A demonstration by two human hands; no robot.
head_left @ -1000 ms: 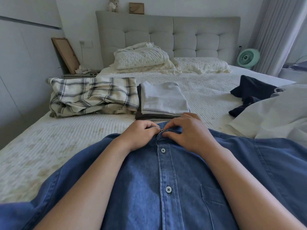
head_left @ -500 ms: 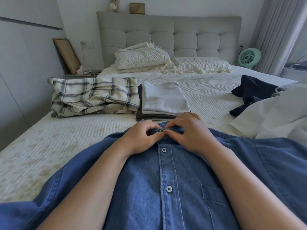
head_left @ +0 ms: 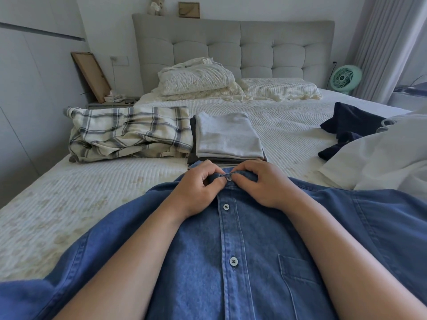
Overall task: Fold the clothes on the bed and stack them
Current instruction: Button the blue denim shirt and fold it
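My left hand (head_left: 198, 185) and my right hand (head_left: 263, 183) are both at the collar of the blue denim shirt (head_left: 254, 262). My fingers are curled, and each hand pinches the cloth at one side of the top button (head_left: 229, 179). My fingertips almost meet there. The button sits right between them at the neck of the shirt.

The shirt lies flat on the bed (head_left: 92, 192), front side up, with the collar pointing away from me. Two more buttons run down the middle toward me. A chest pocket (head_left: 298, 271) is on the right side, partly under my right arm. Both my arms lie on top of the shirt.

Just past the collar is a stack of folded clothes (head_left: 227, 137). The top ones are light gray and a darker one is at the bottom. The collar nearly touches the stack. Right beside the stack, on its left, is a plaid cloth (head_left: 129, 132) in cream with dark stripes. It is bunched up and not neat.

On the right side of the bed is a dark navy garment (head_left: 346, 125), all crumpled. Next to it, nearer to me, is a white garment (head_left: 381, 162) in a loose heap.

Far back are the pillows (head_left: 198, 77) and the gray padded headboard (head_left: 233, 42). A small green fan (head_left: 345, 78) stands at the right of the bed. A wooden frame (head_left: 91, 75) leans on the wall at the left.
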